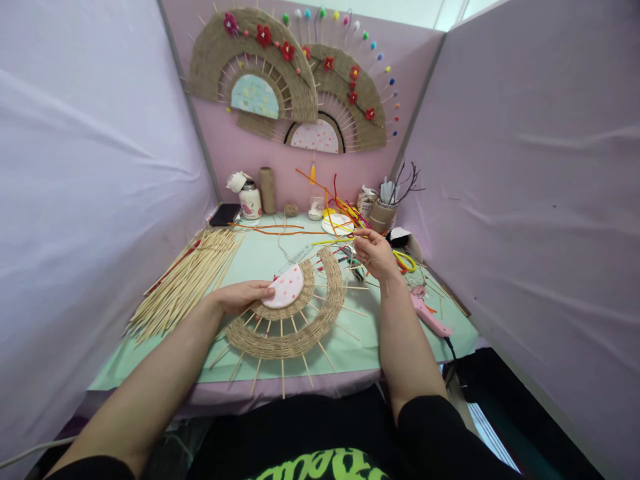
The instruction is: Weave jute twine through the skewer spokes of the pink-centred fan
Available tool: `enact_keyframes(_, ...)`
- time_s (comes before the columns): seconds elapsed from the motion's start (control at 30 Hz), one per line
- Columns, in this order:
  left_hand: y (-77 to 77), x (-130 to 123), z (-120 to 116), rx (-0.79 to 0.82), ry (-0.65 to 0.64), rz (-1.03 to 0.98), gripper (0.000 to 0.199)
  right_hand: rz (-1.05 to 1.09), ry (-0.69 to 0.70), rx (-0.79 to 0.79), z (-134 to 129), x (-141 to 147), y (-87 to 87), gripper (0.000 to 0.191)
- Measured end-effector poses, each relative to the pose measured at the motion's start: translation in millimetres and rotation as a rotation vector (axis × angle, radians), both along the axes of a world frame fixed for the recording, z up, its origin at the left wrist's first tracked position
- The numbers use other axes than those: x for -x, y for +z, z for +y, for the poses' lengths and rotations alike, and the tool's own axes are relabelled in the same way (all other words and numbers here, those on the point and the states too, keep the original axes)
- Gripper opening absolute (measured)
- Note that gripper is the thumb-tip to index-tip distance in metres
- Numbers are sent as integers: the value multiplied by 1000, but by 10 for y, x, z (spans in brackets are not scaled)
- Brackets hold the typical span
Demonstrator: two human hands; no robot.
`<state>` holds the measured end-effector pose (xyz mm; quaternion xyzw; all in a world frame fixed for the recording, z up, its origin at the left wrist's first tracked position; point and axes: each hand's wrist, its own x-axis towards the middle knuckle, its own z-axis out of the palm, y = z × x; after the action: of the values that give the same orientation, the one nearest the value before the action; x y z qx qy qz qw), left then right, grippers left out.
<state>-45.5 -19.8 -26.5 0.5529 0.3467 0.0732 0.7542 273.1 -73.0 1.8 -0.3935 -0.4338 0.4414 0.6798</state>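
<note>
One hand, the left hand, is nearly closed, with its thumb on top of the dotted half-circle of a twine fan, likely to keep it still. The fan is at the near side of the desk, some thin spokes poking past the edge. The right hand is curled beside it, fingertips close together; I cannot tell if they pinch anything thin. Left of the fan, bamboo sticks lie in a pile, maybe to be easy to grab. On the right is a pink glue gun with a cord.
</note>
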Motion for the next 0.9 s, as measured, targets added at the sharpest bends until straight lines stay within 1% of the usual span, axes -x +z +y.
enact_keyframes(0.23,-18,-1,-16,52,-50,2,49,14,-23,-15,20,-98,-35,29)
enact_keyframes(0.43,-59,17,8,12,-103,25,44,13,-41,-24,54,-58,-61,28)
enact_keyframes(0.6,-86,34,25,17,-98,2,49,44,-59,27,78,-15,-68,30)
enact_keyframes(0.67,-94,40,32,15,-99,-15,51,43,-37,44,89,-7,-80,31)
enact_keyframes(0.8,-84,48,37,-10,-115,-66,51,31,52,52,99,-8,-114,29)
enact_keyframes(0.9,-60,52,31,-21,-104,-89,51,6,81,63,83,-10,-115,29)
